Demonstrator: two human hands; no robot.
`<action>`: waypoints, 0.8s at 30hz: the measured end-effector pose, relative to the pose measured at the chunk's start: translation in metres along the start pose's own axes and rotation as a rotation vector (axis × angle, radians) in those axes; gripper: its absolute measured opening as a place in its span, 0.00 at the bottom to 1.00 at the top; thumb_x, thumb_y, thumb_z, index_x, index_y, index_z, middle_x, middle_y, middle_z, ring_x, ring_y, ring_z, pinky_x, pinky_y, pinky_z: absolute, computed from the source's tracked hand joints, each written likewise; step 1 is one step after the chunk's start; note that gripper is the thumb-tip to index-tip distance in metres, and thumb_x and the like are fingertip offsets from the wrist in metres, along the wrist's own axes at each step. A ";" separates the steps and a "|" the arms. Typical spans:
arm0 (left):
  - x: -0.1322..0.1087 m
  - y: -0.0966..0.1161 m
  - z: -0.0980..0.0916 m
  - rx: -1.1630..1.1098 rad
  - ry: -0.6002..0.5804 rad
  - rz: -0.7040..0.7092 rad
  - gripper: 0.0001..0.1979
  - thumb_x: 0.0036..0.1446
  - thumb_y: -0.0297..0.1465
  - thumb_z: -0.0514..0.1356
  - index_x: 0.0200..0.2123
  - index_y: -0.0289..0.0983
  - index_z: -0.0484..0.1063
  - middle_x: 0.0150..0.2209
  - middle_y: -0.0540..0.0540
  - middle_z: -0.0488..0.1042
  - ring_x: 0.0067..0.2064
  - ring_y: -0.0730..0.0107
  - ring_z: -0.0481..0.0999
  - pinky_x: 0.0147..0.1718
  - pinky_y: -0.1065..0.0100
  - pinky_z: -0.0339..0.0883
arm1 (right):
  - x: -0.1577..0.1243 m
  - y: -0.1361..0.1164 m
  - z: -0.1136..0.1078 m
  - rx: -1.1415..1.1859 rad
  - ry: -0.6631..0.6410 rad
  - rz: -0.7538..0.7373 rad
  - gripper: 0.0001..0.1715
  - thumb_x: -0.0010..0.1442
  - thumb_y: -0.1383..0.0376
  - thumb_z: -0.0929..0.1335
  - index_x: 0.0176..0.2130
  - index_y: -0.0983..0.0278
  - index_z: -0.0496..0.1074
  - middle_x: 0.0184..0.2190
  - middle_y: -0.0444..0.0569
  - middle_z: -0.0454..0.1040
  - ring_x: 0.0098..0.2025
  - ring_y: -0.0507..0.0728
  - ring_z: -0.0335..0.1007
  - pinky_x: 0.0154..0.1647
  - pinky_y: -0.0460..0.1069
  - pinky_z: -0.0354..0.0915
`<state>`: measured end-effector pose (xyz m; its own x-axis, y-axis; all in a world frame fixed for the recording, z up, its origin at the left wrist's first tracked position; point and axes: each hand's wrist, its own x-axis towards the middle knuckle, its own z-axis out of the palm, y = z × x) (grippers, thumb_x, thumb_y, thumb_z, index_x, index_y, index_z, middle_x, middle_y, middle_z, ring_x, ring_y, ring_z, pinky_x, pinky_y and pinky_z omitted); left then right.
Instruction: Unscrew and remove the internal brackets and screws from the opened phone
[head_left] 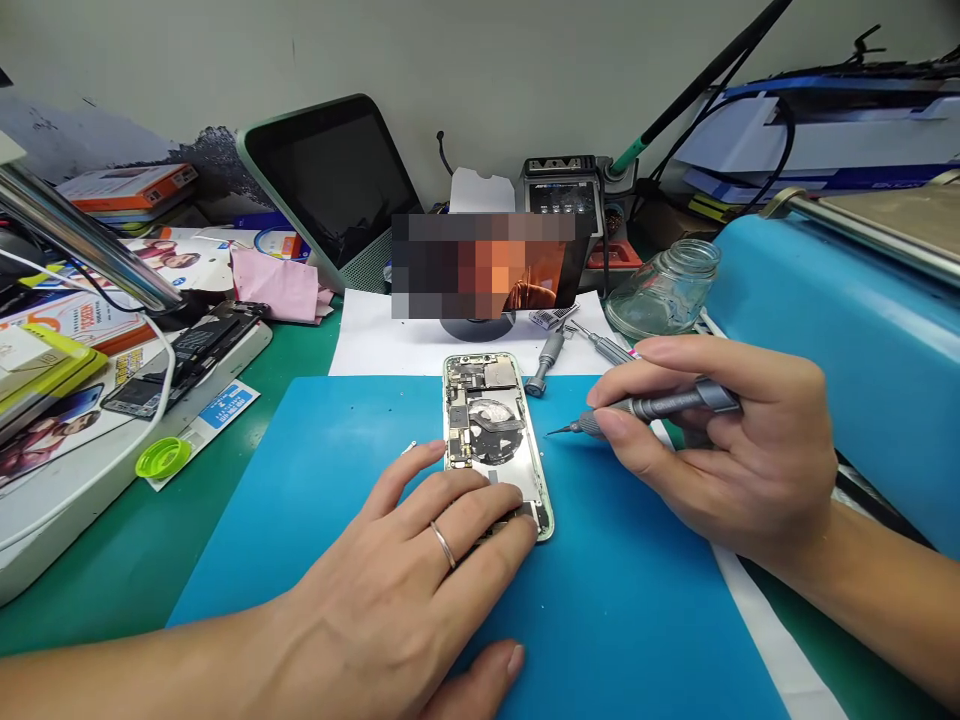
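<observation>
Opened smartphone, light but fragile inside, seemed best held by its edges. Left hand kept its grip flat and spread on the phone's near end; right hand had its grip pinched around a precision screwdriver.

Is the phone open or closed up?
Open. The phone has no cover on, so its boards and chips show. The left hand rests on its lower end; the right hand holds a screwdriver beside it.

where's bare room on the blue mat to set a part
Bare mat lies left of the open phone, and nearer you than the right hand holding a screwdriver. Crowded behind the phone: spare screwdrivers, glass jar.
</observation>
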<state>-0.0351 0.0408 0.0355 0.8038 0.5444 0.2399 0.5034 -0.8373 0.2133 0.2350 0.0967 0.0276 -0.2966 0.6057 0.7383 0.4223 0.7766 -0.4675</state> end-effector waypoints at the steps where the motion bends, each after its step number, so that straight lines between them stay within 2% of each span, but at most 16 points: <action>1: 0.000 0.000 0.001 0.002 0.008 0.003 0.21 0.72 0.36 0.59 0.63 0.36 0.71 0.63 0.48 0.77 0.64 0.63 0.74 0.75 0.63 0.33 | -0.001 0.000 0.000 0.001 -0.004 0.001 0.30 0.62 0.74 0.75 0.60 0.54 0.73 0.34 0.44 0.81 0.32 0.54 0.81 0.30 0.47 0.79; 6: -0.002 -0.006 0.009 0.027 0.079 0.042 0.22 0.73 0.42 0.59 0.63 0.37 0.71 0.61 0.47 0.79 0.62 0.62 0.76 0.75 0.62 0.33 | -0.003 0.000 0.000 0.015 -0.004 0.023 0.29 0.63 0.74 0.74 0.60 0.55 0.72 0.35 0.44 0.81 0.33 0.53 0.81 0.34 0.46 0.81; 10: -0.002 -0.011 0.013 0.049 0.080 0.058 0.22 0.74 0.45 0.58 0.62 0.37 0.72 0.61 0.46 0.79 0.61 0.61 0.77 0.75 0.61 0.34 | -0.005 -0.001 0.001 0.021 -0.003 0.046 0.28 0.62 0.75 0.74 0.58 0.57 0.73 0.36 0.45 0.82 0.34 0.53 0.81 0.36 0.46 0.82; 12: -0.002 -0.011 0.013 0.022 0.094 0.063 0.20 0.74 0.43 0.59 0.61 0.37 0.72 0.61 0.47 0.79 0.60 0.62 0.77 0.74 0.61 0.39 | -0.007 -0.002 0.000 0.042 0.003 0.066 0.27 0.62 0.75 0.75 0.57 0.57 0.73 0.35 0.44 0.82 0.34 0.53 0.81 0.35 0.46 0.82; 13: -0.002 -0.011 0.013 -0.038 0.125 0.070 0.18 0.75 0.42 0.59 0.59 0.37 0.73 0.59 0.47 0.80 0.59 0.63 0.78 0.73 0.61 0.44 | -0.007 -0.002 0.000 0.058 0.018 0.082 0.27 0.61 0.76 0.75 0.56 0.56 0.74 0.35 0.44 0.82 0.34 0.53 0.81 0.34 0.46 0.81; 15: -0.002 -0.010 0.011 -0.252 0.235 0.048 0.12 0.74 0.36 0.59 0.54 0.38 0.74 0.53 0.47 0.82 0.52 0.66 0.80 0.64 0.62 0.59 | -0.008 -0.004 -0.001 0.091 0.064 0.119 0.28 0.60 0.76 0.75 0.56 0.55 0.74 0.35 0.42 0.82 0.33 0.53 0.82 0.30 0.46 0.80; 17: -0.002 -0.009 0.007 -0.479 0.329 -0.053 0.07 0.70 0.28 0.60 0.49 0.40 0.74 0.46 0.49 0.81 0.46 0.68 0.79 0.52 0.64 0.68 | -0.008 -0.008 -0.003 0.109 0.123 0.142 0.29 0.60 0.76 0.75 0.56 0.52 0.74 0.35 0.41 0.81 0.33 0.54 0.82 0.26 0.46 0.78; 20: -0.001 -0.008 -0.001 -0.585 0.334 -0.232 0.09 0.66 0.23 0.59 0.45 0.42 0.74 0.40 0.50 0.79 0.43 0.67 0.78 0.43 0.65 0.71 | -0.003 -0.022 -0.005 0.147 0.192 0.180 0.26 0.62 0.74 0.75 0.54 0.50 0.74 0.34 0.39 0.81 0.30 0.55 0.82 0.23 0.47 0.78; 24: 0.000 -0.004 -0.004 -0.591 0.320 -0.258 0.08 0.68 0.25 0.58 0.43 0.41 0.76 0.39 0.47 0.82 0.40 0.64 0.78 0.41 0.62 0.69 | 0.007 -0.056 -0.004 0.287 0.294 0.365 0.18 0.65 0.70 0.75 0.52 0.53 0.73 0.34 0.39 0.81 0.25 0.53 0.82 0.23 0.47 0.82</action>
<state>-0.0390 0.0444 0.0382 0.5043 0.7854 0.3589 0.3369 -0.5617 0.7557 0.2122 0.0563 0.0608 0.0950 0.8025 0.5890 0.1899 0.5662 -0.8021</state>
